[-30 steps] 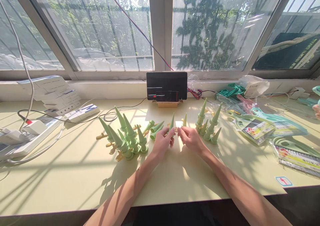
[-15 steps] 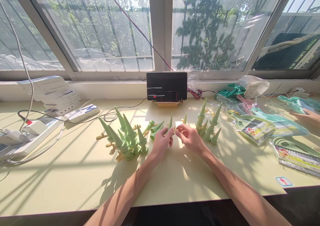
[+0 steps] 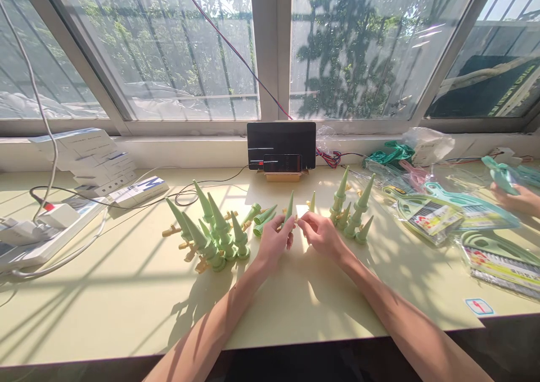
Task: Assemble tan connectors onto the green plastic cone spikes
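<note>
Work apparently partway; green cone-tipped spike upright over the table, left hand with fingers clamped around it, right hand with fingertips pinched on its yellow valve; leftward, standing spikes with valves, seemingly finished; nearby, loose cones, seemingly remaining.

Left hand holding green spike, right hand pinching its yellow stub
</note>
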`<state>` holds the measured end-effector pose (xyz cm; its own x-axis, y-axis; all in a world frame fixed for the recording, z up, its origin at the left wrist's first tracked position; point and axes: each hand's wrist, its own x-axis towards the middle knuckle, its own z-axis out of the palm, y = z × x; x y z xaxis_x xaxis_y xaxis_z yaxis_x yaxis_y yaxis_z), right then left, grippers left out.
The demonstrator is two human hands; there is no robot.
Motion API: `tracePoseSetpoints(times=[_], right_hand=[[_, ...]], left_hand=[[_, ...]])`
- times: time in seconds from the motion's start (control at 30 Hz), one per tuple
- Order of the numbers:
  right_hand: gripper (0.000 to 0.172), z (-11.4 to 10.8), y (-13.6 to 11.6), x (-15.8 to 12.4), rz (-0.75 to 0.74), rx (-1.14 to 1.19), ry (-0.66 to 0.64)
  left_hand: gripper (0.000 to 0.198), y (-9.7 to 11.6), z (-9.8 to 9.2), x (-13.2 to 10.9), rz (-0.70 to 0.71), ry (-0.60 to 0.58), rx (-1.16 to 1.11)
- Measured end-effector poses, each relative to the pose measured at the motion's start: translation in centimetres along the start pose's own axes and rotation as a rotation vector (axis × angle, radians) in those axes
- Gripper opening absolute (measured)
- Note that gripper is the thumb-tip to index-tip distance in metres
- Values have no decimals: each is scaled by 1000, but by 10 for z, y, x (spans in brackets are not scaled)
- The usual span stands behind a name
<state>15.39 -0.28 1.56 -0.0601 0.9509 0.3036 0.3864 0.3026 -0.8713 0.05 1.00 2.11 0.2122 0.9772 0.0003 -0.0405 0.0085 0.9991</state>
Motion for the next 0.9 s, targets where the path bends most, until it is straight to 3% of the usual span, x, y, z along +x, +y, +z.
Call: tracePoseSetpoints(times=[0.7,0.9], right_hand=[[54,2,4,1,7,0,-4],[51,4,7,1,19,39,9]], left_hand=[[36,-1,2,-4,42,-20,43],[37,0,2,-3,38,-13,26]])
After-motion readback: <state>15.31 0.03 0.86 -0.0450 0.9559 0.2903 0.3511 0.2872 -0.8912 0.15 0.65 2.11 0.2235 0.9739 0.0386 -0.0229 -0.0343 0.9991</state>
